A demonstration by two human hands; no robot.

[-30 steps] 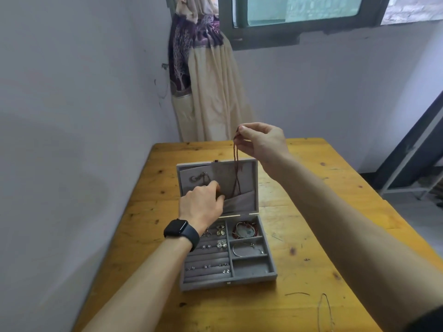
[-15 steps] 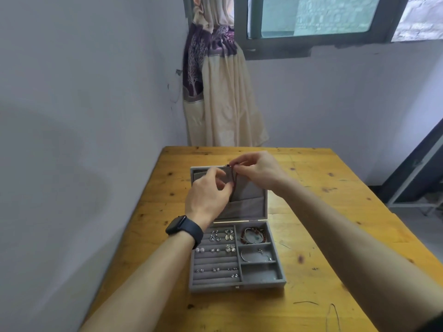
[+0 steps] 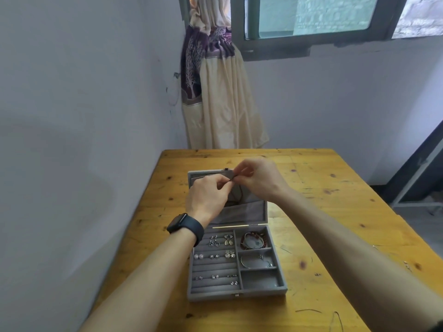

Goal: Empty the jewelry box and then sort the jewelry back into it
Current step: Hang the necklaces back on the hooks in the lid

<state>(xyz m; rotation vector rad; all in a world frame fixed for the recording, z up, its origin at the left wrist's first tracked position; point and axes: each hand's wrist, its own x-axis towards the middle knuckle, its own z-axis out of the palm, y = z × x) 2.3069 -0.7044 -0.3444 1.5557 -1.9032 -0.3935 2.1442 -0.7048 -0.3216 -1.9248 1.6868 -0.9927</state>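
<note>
Here, left hand [image 3: 209, 197] and right hand [image 3: 257, 179] raised before the jewelry box [image 3: 236, 257] lid, a dark cord [image 3: 236, 195] pinched in both grips, its lower end hidden behind the left hand.

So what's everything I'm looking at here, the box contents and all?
jewelry box: one, grey, open on the table
cord necklace: one, dark red, hanging in front of the lid, pinched by both hands
beaded bracelet: one, red-brown, top right compartment
bangle: one, silver, middle right compartment
earrings: many, silvery, left rows
table: one, yellow wood
curtain: one, cream and purple, by the window
watch: one, black, left wrist
left hand; right hand: at the lid
</note>
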